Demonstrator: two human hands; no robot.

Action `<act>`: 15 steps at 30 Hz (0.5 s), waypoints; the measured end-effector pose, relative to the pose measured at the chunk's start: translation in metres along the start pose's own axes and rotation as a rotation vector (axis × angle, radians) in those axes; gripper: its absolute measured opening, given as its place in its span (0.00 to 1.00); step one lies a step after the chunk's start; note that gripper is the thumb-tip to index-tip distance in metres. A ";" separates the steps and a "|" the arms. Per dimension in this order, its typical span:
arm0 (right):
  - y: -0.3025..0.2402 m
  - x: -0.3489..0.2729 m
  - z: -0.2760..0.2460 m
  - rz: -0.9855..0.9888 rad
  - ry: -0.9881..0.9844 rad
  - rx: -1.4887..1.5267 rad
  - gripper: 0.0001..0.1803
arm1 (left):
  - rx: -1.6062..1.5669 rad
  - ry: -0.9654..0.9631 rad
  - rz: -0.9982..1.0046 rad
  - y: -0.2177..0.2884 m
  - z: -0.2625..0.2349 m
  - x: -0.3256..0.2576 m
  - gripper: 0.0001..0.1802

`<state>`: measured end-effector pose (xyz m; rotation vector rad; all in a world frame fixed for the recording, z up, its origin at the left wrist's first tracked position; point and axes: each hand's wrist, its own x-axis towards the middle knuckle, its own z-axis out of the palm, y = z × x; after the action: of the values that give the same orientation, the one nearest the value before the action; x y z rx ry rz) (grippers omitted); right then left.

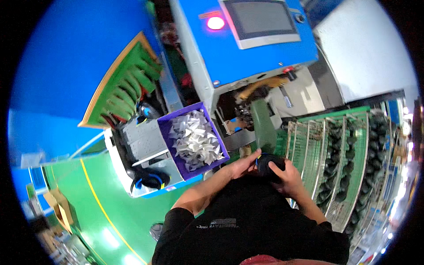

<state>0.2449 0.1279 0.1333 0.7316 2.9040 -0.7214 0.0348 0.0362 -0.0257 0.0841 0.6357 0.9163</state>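
Close in front of my body, I hold a black shoe upper with a blue and yellow edge. My left hand grips its left side. My right hand is wrapped round its right side, thumb on top. Just beyond the upper, a dark green shoe last juts down from the opening of a blue and grey machine. Whether the upper touches the last cannot be made out. To the left, a purple bin holds many folded white pieces.
Another black upper with blue lining lies on the worktable at left. Green pieces hang on a wood-edged rack behind it. At right stands a wire rack with rows of black shoes. A cardboard box sits far left.
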 end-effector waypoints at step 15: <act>0.047 0.020 0.033 0.290 0.226 1.729 0.40 | 0.012 0.502 0.053 -0.020 -0.002 -0.044 0.34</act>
<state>0.2472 0.1587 0.0808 1.1660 1.4499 -3.0728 0.0287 -0.0107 -0.0129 -0.1238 1.1084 0.9918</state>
